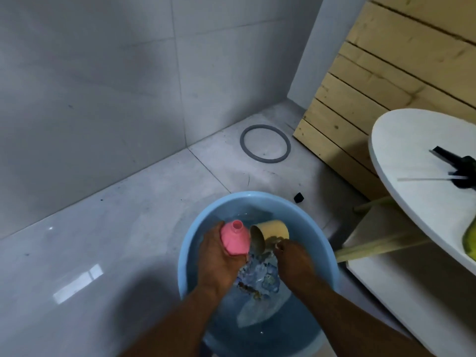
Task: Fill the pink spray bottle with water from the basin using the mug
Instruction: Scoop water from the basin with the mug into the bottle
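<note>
I see a gray tiled wall (103, 86) on the left, and a shiny gray floor (77, 240) under it. Down in the middle sits a blue basin (192, 240) on the floor, with water in it.

My left hand (219, 261) is over the basin. Its fingers are wrapped around the pink spray bottle (235, 239) from below. The bottle has no top on, and its open neck tips up and away from me.

Just beside the bottle, on its right, is the yellow mug (273, 231). It is tipped on its side, with its open mouth facing the bottle and down at the water. My right hand (293, 256) holds the mug, with its fingers closed on the handle side. The water (260, 276) under the two hands is splashing and bubbly.

Farther back on the floor lies a gray ring (265, 144). A small black piece (298, 197) lies near the basin's far rim.

On the right stand wooden slats (360, 99). In front of them is a white round tabletop (412, 155), and a black sprayer top (458, 171) with a thin tube lies on it.
</note>
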`<state>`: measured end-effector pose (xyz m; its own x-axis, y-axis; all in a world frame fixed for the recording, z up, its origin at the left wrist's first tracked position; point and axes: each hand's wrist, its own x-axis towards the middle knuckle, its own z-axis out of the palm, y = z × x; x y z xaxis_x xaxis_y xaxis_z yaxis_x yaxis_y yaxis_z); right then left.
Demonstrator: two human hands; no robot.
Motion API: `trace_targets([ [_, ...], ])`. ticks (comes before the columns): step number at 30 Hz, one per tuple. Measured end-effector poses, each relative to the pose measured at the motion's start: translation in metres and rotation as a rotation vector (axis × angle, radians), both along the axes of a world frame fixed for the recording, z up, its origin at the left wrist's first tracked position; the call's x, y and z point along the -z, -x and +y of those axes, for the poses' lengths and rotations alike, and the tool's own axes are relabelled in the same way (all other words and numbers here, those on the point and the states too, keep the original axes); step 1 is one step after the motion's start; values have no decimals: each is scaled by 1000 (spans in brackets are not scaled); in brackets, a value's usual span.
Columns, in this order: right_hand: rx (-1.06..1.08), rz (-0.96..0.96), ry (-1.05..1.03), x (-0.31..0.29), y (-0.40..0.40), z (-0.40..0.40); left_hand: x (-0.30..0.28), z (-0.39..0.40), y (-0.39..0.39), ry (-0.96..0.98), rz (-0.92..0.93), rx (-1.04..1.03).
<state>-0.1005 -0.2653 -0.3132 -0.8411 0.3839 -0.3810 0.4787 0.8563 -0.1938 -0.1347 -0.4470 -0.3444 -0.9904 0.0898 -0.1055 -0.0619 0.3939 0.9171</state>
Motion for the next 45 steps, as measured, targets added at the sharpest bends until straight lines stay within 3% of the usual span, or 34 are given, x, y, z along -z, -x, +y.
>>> trace_targets([
  [7,-33,30,-259,17,-12,3,7,0,-8,40,19,-4],
  [9,-68,8,-251,22,-11,-1,7,-2,-12,57,38,-21],
  [15,134,7,198,30,-2,-11,5,-6,-13,98,70,-52],
  [21,487,106,646,-4,0,1,-8,-7,-17,70,85,-49],
  [24,567,154,828,-18,-10,1,-16,-11,-18,76,115,-52],
  [34,468,475,664,-96,-35,5,-33,-19,-31,197,154,1],
  [45,316,576,524,-151,-48,5,-66,6,-40,174,216,44],
])
